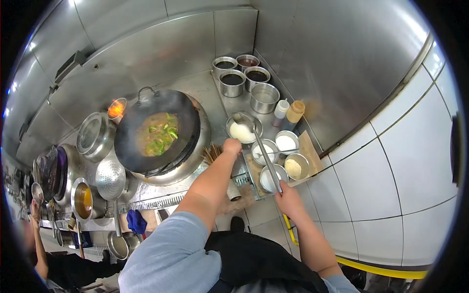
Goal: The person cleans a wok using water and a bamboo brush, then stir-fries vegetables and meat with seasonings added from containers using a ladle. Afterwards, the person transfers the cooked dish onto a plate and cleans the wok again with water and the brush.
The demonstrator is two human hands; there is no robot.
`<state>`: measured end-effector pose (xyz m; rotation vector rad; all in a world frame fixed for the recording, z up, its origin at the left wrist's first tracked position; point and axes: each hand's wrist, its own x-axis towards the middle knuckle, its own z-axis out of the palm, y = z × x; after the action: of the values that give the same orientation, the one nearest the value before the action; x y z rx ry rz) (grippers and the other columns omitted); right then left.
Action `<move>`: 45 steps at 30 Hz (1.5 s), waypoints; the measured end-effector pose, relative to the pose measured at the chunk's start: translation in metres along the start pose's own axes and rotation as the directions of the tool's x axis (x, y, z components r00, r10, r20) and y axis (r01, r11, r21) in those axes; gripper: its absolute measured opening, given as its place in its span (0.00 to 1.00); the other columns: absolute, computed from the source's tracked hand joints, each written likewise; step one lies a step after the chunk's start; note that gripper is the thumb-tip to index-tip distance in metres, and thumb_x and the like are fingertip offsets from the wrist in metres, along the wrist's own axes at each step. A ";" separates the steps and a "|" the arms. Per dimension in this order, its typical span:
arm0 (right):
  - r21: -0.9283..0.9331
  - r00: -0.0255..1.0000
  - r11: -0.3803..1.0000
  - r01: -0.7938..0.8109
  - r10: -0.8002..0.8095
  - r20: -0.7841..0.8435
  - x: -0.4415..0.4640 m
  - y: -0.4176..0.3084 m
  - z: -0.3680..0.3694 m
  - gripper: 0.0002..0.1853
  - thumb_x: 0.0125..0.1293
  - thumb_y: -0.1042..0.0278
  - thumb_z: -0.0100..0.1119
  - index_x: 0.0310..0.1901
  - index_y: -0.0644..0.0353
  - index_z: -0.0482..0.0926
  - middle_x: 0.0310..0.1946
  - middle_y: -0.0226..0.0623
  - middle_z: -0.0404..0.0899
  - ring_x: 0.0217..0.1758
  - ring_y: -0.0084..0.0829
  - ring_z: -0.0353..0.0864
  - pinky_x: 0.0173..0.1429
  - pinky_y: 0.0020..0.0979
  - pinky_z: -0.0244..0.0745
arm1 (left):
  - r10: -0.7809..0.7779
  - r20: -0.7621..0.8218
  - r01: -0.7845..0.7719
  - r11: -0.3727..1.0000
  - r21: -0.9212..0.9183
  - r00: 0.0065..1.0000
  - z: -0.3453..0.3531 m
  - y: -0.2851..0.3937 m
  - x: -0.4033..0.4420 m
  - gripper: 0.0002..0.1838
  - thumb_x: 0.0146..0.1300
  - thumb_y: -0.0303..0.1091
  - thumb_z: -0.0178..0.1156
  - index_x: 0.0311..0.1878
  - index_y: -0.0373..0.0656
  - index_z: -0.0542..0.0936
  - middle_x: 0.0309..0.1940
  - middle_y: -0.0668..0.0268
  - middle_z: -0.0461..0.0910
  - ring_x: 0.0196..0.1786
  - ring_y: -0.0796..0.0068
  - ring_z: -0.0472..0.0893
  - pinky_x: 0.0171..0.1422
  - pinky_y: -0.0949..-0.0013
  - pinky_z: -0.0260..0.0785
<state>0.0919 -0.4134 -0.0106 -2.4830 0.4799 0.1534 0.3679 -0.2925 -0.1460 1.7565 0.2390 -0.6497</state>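
My left hand (232,146) is closed at the near rim of a round metal bowl (259,123) that holds a white substance (241,132). My right hand (289,199) grips the handle end of a long metal ladle (267,158). The ladle's handle runs forward to that bowl, and its head lies at the bowl's far left side. Under the handle are several small seasoning bowls, including a bowl of white powder (286,143) and a bowl of pale yellow powder (293,168). To the left, a black wok (128,128) holds steaming green vegetables (166,134).
Metal pots of dark liquid (232,80) and squeeze bottles (294,113) stand behind the bowls. Flame (116,108) burns behind the wok. A perforated strainer (110,179) and an oil pot (83,201) are left. At far left, another person's hand (34,209) is near a ladle.
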 end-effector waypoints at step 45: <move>0.545 0.980 0.821 -0.172 0.087 0.177 0.007 0.006 -0.030 0.10 0.64 0.74 0.52 0.46 0.61 0.76 0.19 0.27 0.69 0.12 0.21 0.67 0.17 0.26 0.65 | 0.080 0.140 -0.065 0.992 -0.106 0.987 -0.074 -0.026 -0.105 0.08 0.64 0.35 0.58 0.37 0.38 0.77 0.24 0.69 0.76 0.24 0.79 0.75 0.28 0.76 0.67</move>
<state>0.0960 -0.4373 0.0093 -1.8471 0.5427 0.2123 0.2908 -0.1968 -0.0993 1.6063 0.1057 -0.6961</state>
